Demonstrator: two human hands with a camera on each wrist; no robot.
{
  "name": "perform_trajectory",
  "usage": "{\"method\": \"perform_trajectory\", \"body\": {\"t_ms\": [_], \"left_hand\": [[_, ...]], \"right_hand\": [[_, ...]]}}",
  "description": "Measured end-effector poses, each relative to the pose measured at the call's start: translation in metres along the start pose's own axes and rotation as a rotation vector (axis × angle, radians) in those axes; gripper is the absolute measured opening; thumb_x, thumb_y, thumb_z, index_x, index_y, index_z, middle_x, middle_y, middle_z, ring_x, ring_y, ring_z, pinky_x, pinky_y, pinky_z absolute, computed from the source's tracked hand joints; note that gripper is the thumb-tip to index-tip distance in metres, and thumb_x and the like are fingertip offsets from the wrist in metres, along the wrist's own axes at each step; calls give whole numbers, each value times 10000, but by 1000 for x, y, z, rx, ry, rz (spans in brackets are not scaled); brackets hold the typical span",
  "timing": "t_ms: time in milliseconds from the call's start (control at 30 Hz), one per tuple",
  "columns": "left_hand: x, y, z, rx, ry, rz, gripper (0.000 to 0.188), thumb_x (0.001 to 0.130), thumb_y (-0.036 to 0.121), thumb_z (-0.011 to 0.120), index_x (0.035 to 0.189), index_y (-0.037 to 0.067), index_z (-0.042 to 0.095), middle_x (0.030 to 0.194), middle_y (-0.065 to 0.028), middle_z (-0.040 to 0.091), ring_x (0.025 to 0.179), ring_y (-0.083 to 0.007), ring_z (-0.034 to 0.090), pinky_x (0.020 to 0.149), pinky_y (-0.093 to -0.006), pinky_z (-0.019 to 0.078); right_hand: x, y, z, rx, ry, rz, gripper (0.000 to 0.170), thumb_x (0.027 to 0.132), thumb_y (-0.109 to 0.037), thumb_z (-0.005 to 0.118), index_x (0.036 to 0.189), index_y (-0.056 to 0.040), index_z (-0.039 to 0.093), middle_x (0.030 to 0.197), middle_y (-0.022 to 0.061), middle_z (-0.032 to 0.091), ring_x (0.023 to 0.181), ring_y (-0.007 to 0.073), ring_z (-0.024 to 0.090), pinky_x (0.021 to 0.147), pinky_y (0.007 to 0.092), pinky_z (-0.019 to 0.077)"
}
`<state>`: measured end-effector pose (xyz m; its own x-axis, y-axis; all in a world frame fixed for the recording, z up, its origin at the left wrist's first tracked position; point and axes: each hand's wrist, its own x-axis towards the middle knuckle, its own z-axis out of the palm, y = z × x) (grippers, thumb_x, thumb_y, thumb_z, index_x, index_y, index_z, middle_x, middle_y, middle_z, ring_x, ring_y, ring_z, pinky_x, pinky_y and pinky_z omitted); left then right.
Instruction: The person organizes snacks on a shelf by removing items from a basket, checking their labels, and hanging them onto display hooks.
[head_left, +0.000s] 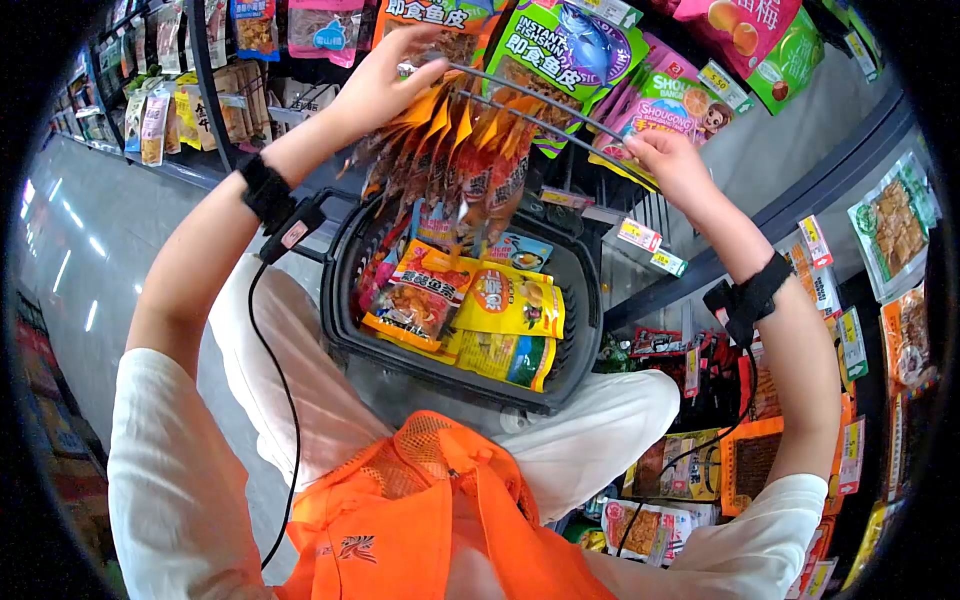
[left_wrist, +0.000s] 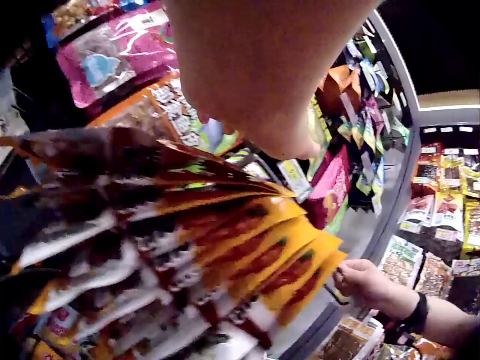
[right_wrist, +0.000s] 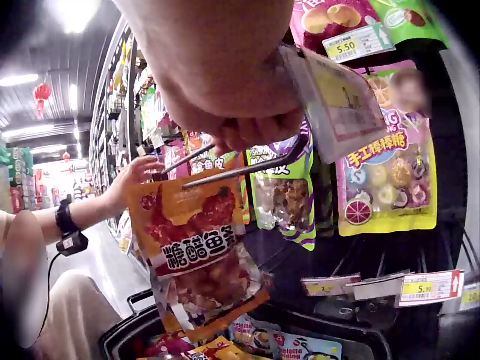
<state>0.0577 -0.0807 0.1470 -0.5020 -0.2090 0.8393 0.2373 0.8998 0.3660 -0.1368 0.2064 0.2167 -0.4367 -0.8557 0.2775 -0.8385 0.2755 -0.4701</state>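
Observation:
A double-wire metal display hook [head_left: 545, 100] spans the space between both hands, and a row of orange-topped snack packets [head_left: 455, 150] hangs from it over a black basket [head_left: 590, 330]. My right hand [head_left: 668, 160] grips the hook at its price-tag end; the clear tag holder [right_wrist: 337, 105] shows beside that hand in the right wrist view. At the other end, my left hand [head_left: 385, 90] holds the hook between thumb and fingers, close to the packet tops. The nearest packet [right_wrist: 202, 255] hangs upright, fish pieces on its front. In the left wrist view the packets fan out below the left hand.
Inside the basket lie a red-orange snack packet [head_left: 420, 290], a yellow packet [head_left: 510, 300] and others. Green fish-skin bags [head_left: 565, 60] and a pink candy bag [head_left: 670, 100] hang behind. Shelf price tags [head_left: 640, 235] stick out near the basket. Stocked shelves line the right side.

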Motion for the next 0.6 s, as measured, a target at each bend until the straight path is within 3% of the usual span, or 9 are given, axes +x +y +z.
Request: {"method": "perform_trajectory", "body": {"t_ms": [33, 167, 333, 367, 433, 467, 600], "left_hand": [[-11, -7, -8, -31, -71, -28, 472, 829, 150, 515, 1256, 54, 337, 1210, -117, 447, 1132, -216, 429, 940, -331, 349], [-52, -6, -12, -306, -274, -281, 586, 807, 186, 545, 1303, 52, 264, 1297, -118, 358, 1211, -224, 344, 1008, -343, 265], [-44, 6, -4, -382, -385, -255, 541, 879, 215, 458, 1336, 38, 229, 1313, -84, 354, 1206, -139, 301, 1005, -273, 215], [-43, 3, 1, -383, -381, -253, 541, 879, 215, 458, 1336, 38, 229, 1313, -84, 354, 1206, -139, 301, 1005, -273, 215], [-41, -7, 18, -436, -304, -231, 497, 898, 249, 449, 1310, 25, 283, 1234, -90, 433, 1114, -133, 402, 944, -261, 306], [-42, -9, 25, -477, -270, -188, 465, 924, 270, 387, 1304, 19, 295, 1215, -70, 446, 1095, -118, 397, 939, -253, 300], [-41, 2, 45, -707, -261, -178, 467, 937, 312, 340, 1291, 7, 314, 1209, -45, 443, 1103, -102, 378, 946, -249, 288]], "right_hand": [[-1, 1, -1, 42, -3, 1, 296, 841, -261, 520, 761, 6, 621, 662, 43, 602, 637, 101, 533, 610, 258, 416], [-5, 3, -3, 61, -4, 45, 275, 857, -252, 507, 816, -4, 619, 745, 24, 611, 714, 86, 527, 665, 239, 405], [-10, -18, -4, 129, -16, 82, 271, 876, -248, 487, 814, -24, 626, 757, 1, 607, 714, 62, 508, 679, 212, 390], [-10, -19, -4, 125, -15, 80, 271, 876, -248, 487, 814, -24, 626, 757, 1, 607, 714, 62, 508, 679, 212, 390], [-10, -16, -4, 139, -3, 90, 271, 873, -252, 493, 796, -27, 625, 723, -16, 591, 682, 49, 478, 646, 205, 376], [-9, -12, -3, 132, 13, 93, 275, 871, -257, 497, 778, -31, 623, 688, -32, 566, 648, 43, 446, 612, 205, 362], [-7, -3, 2, 163, 42, 76, 267, 863, -257, 514, 763, -32, 617, 676, -32, 557, 629, 48, 443, 600, 209, 362]]}}
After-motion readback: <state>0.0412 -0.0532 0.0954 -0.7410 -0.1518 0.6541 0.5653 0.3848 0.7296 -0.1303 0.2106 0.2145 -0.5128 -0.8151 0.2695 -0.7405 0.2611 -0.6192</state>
